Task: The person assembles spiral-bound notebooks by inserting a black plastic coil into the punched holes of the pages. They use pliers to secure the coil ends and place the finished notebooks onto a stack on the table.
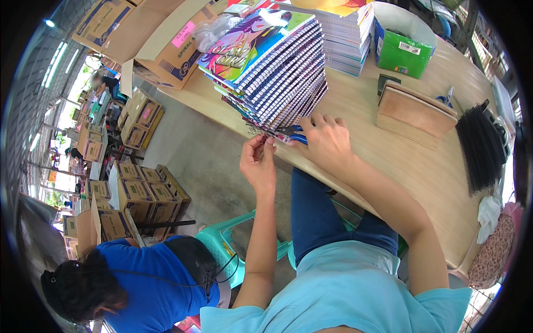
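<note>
A tall stack of spiral-bound notebooks [283, 77] with colourful covers stands near the table's edge, its bound spines facing me. My right hand [330, 143] is closed around blue-handled pliers [298, 136], whose jaws point left at the bottom of the stack. Just left of the jaws, my left hand [259, 165] pinches with thumb and fingertips close to the dark spiral ends there. Whatever lies between those fingertips is too small to make out.
On the table [361, 139] are a stack of printed sheets [344, 50], a green box [405, 55], a brown wooden block [413, 111], scissors [446, 98] and black spiral coils [480, 147]. A cardboard box [172, 58] stands behind left. A person in blue [150, 277] sits at lower left.
</note>
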### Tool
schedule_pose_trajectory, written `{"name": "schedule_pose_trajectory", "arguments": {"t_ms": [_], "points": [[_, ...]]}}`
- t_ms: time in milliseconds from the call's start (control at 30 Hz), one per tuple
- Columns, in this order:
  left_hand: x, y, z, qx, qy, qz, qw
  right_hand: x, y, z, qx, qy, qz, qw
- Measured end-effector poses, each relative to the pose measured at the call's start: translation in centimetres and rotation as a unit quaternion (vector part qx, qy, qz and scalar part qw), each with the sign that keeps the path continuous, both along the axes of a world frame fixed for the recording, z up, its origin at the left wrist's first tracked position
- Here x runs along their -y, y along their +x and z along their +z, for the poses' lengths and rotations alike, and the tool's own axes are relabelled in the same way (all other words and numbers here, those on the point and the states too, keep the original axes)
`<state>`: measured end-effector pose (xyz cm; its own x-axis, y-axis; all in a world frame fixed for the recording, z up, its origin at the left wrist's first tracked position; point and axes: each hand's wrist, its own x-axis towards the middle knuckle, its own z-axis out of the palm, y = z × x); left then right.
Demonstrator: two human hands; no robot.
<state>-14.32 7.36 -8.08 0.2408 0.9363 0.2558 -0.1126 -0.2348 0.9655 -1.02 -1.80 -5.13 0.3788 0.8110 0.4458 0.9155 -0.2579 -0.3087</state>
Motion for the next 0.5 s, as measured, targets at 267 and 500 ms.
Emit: {"name": "schedule_pose_trajectory", "arguments": {"t_ms": [267,500], "points": [[-0.1,0.1,0.4,0.018,-0.018,-0.008,1.000,-0.1,0.1,0.7,0.002,0.007,0.012,1.000],[-0.3,0.4,0.1,0.076,-0.096,-0.004,0.992,-0.9,0.4,0.7,-0.058,-0.072,0.034,0.995]]}}
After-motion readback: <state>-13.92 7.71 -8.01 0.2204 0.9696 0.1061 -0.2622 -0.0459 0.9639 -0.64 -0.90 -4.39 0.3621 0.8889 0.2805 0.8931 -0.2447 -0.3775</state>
